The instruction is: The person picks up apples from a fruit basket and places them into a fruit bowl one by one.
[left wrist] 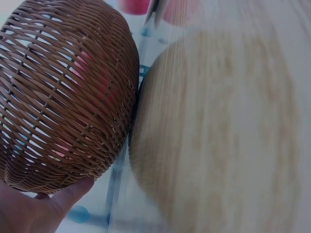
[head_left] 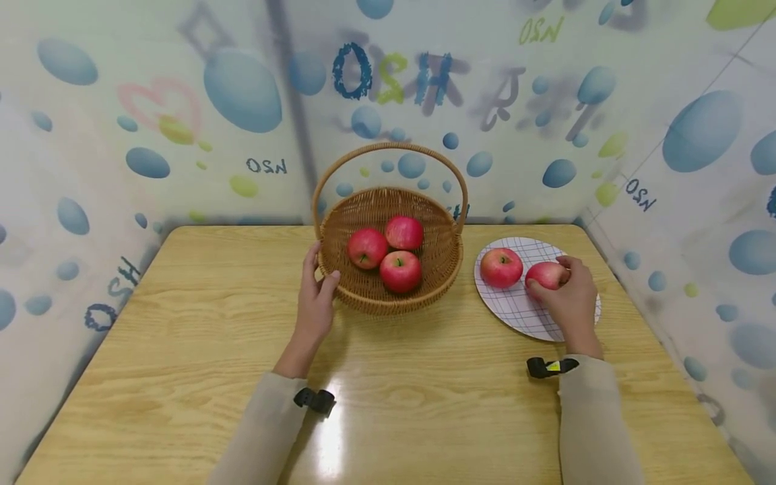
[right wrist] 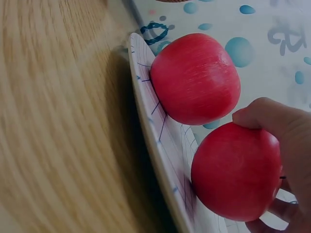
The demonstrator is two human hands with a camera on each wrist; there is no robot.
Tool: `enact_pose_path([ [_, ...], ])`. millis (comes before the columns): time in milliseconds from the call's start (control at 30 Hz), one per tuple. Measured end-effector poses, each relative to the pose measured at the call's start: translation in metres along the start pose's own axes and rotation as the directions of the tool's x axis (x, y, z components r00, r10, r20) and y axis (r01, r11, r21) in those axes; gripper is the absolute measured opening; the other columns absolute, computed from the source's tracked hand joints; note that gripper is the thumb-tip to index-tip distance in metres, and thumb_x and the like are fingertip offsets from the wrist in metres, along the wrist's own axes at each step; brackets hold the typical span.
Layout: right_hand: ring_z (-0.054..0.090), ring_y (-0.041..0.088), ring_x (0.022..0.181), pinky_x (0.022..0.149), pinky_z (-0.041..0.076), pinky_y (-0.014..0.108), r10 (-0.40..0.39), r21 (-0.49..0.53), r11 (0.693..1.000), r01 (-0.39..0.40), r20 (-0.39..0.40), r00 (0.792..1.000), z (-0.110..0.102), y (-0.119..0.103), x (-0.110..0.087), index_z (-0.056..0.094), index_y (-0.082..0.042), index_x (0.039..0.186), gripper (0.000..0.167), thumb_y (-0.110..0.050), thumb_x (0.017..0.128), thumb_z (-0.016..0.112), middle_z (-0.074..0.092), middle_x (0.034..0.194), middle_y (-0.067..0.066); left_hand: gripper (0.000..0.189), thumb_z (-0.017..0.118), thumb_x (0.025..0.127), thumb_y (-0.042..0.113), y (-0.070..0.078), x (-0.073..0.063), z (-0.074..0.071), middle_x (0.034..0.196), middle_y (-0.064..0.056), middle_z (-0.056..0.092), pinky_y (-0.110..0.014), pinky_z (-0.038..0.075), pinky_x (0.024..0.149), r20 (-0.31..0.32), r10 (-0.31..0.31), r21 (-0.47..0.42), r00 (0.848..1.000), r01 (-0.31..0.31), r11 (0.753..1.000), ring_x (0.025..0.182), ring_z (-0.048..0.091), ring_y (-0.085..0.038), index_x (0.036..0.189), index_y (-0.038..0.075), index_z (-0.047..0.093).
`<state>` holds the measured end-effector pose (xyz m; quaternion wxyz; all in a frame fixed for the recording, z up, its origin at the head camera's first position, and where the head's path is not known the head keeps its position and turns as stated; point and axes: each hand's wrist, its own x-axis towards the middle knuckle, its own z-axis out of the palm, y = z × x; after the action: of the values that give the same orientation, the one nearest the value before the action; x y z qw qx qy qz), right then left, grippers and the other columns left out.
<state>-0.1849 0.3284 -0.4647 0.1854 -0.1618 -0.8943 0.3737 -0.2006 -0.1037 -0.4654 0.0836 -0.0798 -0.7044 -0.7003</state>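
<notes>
My left hand (head_left: 316, 303) holds the left rim of a brown wicker basket (head_left: 445, 266) with a tall arched handle. Three red apples (head_left: 401, 271) lie inside it; through the weave in the left wrist view they show only as patches of red. On the right, a white plate (head_left: 515, 315) with a dark line grid carries two more apples. My right hand (head_left: 572, 300) grips the right-hand apple (right wrist: 235, 170), thumb on one side and fingers on the other. The other plate apple (right wrist: 194, 77) sits just to its left in the head view, untouched.
All of this stands on a light wooden table (head_left: 200, 364), basket and plate near its back edge. Behind and on both sides rise walls (head_left: 242, 188) covered with blue and green spots and lettering. Each sleeve cuff has a small black device (head_left: 314, 401) on it.
</notes>
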Motion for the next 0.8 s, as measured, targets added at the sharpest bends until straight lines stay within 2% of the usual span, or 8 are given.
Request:
enact_pose_path([
  [167,0.051,0.038,0.116,0.097,0.046,0.053,-0.065,-0.027,0.998,0.065,-0.009,0.998,0.0009,0.0021,0.0005,0.055,0.0,0.139,0.065,-0.031,0.087,0.078,0.057,0.13,0.025,0.062,0.041,0.107,0.011,-0.0005,0.0003,0.0004,0.163,-0.016,0.023,-0.014,0.05,0.086,-0.003,-0.002,0.002,1.0,0.002,1.0,0.124,0.055,-0.048,0.162,0.025,0.018],
  [267,0.051,0.04,0.122,0.101,0.045,0.056,-0.103,-0.048,0.993,0.104,0.009,0.995,0.0019,0.0037,0.0013,0.054,0.0,0.141,0.064,-0.033,0.09,0.075,0.056,0.136,0.026,0.061,0.042,0.107,0.011,-0.0007,0.0004,0.0004,0.163,-0.016,0.022,-0.016,0.05,0.087,-0.004,-0.003,0.001,1.0,0.003,1.0,0.125,0.055,-0.047,0.162,0.026,0.019],
  [400,0.047,0.042,0.132,0.108,0.043,0.059,-0.081,-0.061,0.995,0.083,0.034,0.996,0.0027,0.005,0.0008,0.05,-0.003,0.147,0.068,-0.036,0.092,0.071,0.052,0.144,0.027,0.062,0.042,0.107,0.011,-0.0006,-0.0001,0.0002,0.163,-0.017,0.022,-0.015,0.05,0.087,-0.002,-0.002,0.005,1.0,0.002,1.0,0.125,0.055,-0.048,0.162,0.025,0.018],
  [533,0.049,0.042,0.131,0.109,0.044,0.058,-0.041,-0.034,0.999,0.042,0.028,0.999,0.0035,0.004,0.0003,0.044,-0.004,0.152,0.075,-0.037,0.091,0.073,0.052,0.145,0.027,0.062,0.042,0.107,0.012,-0.0007,-0.0008,0.0,0.163,-0.018,0.022,-0.014,0.049,0.086,0.002,0.002,0.014,1.0,-0.002,1.0,0.126,0.055,-0.049,0.163,0.024,0.017],
  [667,0.05,0.042,0.129,0.108,0.045,0.058,-0.034,-0.031,0.999,0.035,0.027,0.999,0.005,0.0017,0.0,0.046,0.0,0.147,0.076,-0.037,0.089,0.076,0.053,0.142,0.026,0.063,0.042,0.107,0.012,-0.0002,-0.0007,0.0,0.164,-0.017,0.022,-0.013,0.049,0.087,0.001,0.007,0.023,1.0,-0.007,1.0,0.127,0.054,-0.049,0.163,0.023,0.017],
  [800,0.048,0.042,0.13,0.108,0.044,0.059,-0.053,-0.075,0.996,0.055,0.023,0.998,0.0063,0.0003,0.0008,0.052,-0.001,0.143,0.07,-0.037,0.089,0.076,0.054,0.141,0.026,0.063,0.042,0.107,0.012,0.0,-0.0002,-0.0001,0.164,-0.017,0.022,-0.014,0.049,0.085,-0.002,0.007,0.02,1.0,-0.007,1.0,0.125,0.055,-0.048,0.163,0.023,0.017],
])
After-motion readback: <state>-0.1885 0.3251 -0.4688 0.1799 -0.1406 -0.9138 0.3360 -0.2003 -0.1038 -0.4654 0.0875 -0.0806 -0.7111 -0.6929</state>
